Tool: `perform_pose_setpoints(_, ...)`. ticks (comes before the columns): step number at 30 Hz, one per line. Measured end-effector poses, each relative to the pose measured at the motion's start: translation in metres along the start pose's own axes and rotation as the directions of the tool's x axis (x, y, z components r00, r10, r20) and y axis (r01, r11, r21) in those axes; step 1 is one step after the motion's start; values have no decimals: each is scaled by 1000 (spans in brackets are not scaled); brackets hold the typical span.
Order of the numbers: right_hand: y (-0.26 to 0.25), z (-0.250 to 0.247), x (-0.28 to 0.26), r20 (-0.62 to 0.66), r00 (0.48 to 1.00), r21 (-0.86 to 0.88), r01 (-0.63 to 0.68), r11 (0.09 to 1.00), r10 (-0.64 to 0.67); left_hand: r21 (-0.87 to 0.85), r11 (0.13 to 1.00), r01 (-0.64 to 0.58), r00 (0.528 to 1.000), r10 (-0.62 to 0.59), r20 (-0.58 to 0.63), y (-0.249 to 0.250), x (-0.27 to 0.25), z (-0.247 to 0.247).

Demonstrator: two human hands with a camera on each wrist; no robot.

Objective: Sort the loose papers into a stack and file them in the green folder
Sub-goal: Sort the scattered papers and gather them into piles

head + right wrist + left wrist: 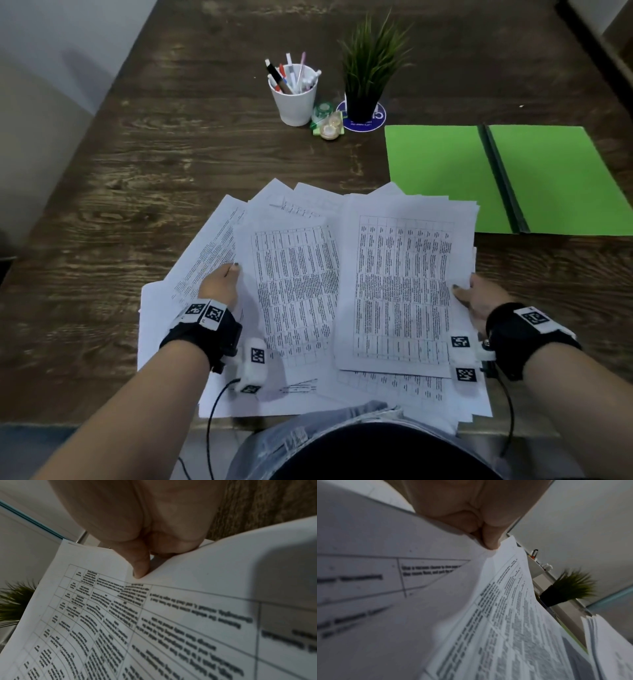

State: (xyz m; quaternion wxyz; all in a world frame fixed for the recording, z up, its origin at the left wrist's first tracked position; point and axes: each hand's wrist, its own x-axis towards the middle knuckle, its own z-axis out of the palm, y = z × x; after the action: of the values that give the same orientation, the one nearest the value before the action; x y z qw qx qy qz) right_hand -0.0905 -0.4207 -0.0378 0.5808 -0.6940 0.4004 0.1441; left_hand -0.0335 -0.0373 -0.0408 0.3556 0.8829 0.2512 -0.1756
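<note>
Her right hand [479, 301] pinches a partly squared stack [404, 284] at the table's [102, 192] near edge; her left hand [221, 286] pinches a loose sheet [294, 284]. Fanned papers could slide off; the green folder [442, 178] lies open at the right edge.

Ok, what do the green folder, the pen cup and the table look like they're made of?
Green folder: seems matte card or thin plastic, flat and glare-free, with a dark spine strip. Pen cup: looks like smooth white ceramic or plastic; can't tell which. Table: dark wood or wood-look laminate, showing strong grain streaks.
</note>
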Motion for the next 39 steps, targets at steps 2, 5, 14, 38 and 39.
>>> perform_pose_setpoints(2, -1, -1, -1, -19, 1000, -29, 12, 1000, -12, -43, 998, 35, 999, -34, 10, -3, -4, 5)
perform_pose_setpoints(5, -4, 1, -7, -26, 1000, -84, 11, 996, -13, 4, 999, 53, 998, -54, 24, -9, -6, 6)
perform_pose_setpoints(14, 5, 2, 4, -37, 999, -97, 7, 995, -10, -147, 989, -21, 998, 29, 51, -15, -14, -5)
perform_pose_setpoints(38, -36, 26, -9, -94, 988, -349, 83, 934, -123, -577, 682, -450, 891, 386, -238, 64, -20, -110)
perform_pose_setpoints(39, -36, 28, -6, -85, 987, -321, 101, 942, -134, -585, 668, -460, 883, 416, -219, 69, -22, -106)
